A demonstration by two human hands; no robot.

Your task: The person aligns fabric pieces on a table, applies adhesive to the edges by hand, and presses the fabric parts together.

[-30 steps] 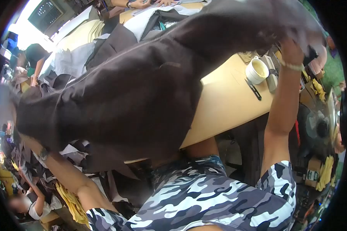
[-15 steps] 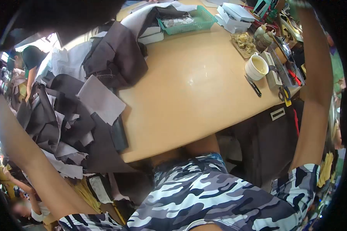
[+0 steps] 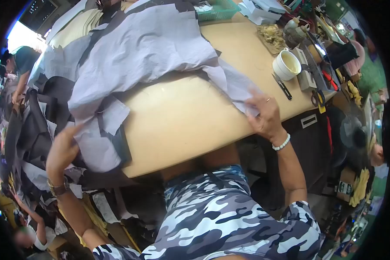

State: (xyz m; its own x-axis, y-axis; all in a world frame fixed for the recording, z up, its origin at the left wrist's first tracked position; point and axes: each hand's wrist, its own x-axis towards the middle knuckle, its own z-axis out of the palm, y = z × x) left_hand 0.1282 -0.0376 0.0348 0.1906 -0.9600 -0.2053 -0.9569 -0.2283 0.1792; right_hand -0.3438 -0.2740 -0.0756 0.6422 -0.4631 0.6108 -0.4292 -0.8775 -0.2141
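My right hand (image 3: 268,118) has bent, blurry fingers at one end of the cloth (image 3: 138,52); I cannot tell if they pinch it. My left hand (image 3: 61,151) is blurry by the other end, and I cannot tell there either. The cloth lies pale side up, curved across the bench (image 3: 182,119). Beyond my right hand I see a knife (image 3: 282,87), then a cup (image 3: 286,67).

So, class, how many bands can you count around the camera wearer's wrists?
2: a white beaded bracelet just behind the right hand, and a dark band just behind the left hand. No others show, though a thin one could be hidden.
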